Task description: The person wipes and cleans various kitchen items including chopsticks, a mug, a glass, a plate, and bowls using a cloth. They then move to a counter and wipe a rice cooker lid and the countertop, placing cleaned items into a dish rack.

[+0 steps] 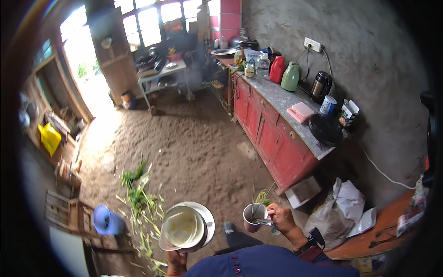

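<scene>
My left hand [177, 262] holds a stack of dishes from below, low in the head view. A bowl [183, 226] with a clear rim or lid over it sits on top, and a white plate [208, 221] shows beneath at its right. The fingers under the stack are mostly hidden. To the right, my right hand [282, 218] grips the handle of a pink mug [252, 226]. Thin metal chopsticks [253, 194] and what look like spoon handles [263, 222] stick out of the mug.
A red cabinet [263, 131] with a grey top runs along the right wall, bearing thermoses, a kettle and a black lid. Cut green stalks [142, 200] litter the dirt floor beside a blue bucket [107, 221]. Plastic bags [328, 221] lie at right; a small table [162, 74] stands ahead.
</scene>
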`<state>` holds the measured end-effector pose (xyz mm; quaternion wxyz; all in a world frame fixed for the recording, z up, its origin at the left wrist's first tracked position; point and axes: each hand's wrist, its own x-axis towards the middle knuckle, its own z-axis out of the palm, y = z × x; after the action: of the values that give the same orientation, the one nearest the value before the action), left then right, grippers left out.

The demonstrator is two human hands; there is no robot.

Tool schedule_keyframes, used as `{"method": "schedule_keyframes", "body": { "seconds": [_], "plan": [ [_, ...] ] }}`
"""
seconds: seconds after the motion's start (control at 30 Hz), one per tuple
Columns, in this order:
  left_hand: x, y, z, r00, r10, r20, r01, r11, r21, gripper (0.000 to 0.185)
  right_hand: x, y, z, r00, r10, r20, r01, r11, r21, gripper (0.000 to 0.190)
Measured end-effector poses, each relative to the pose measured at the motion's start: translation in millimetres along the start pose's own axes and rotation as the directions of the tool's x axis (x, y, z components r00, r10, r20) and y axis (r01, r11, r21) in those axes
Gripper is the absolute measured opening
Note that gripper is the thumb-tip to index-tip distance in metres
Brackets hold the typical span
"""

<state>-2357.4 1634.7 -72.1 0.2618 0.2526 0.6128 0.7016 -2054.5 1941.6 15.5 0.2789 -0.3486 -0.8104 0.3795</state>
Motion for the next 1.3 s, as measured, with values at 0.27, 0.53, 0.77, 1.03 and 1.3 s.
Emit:
{"method": "schedule_keyframes", "body": {
  "seconds": [0.27,0.53,0.77,1.03,1.3],
  "plan": [
    [235.0,3.1,55.0,0.955,-0.291,0.058,0.269,0.766,-0.584,0.056,242.0,18.3,26.4,0.997,-0.042,-0.062,0.036,0.996,-0.085,0.009],
    [478.6,-9.3,75.7,0.96,-0.264,0.096,0.266,0.741,-0.616,0.062,460.1,44.1,58.1,0.986,-0.016,-0.164,0.01,0.999,-0.04,0.01],
    [689.2,-2.4,93.6,0.96,-0.143,0.242,0.253,0.813,-0.524,0.077,638.7,52.2,87.7,0.971,0.069,-0.23,-0.114,0.976,-0.187,0.008],
    [907.3,-28.0,122.4,0.934,-0.211,0.289,0.348,0.723,-0.596,0.061,850.0,92.4,122.5,0.983,-0.035,-0.181,-0.001,0.98,-0.198,0.009],
    [1108.7,-24.1,175.2,0.954,-0.241,0.179,0.3,0.791,-0.534,0.065,1090.9,144.8,136.7,0.98,-0.057,-0.189,0.062,0.998,0.022,0.015]
  ]
}}
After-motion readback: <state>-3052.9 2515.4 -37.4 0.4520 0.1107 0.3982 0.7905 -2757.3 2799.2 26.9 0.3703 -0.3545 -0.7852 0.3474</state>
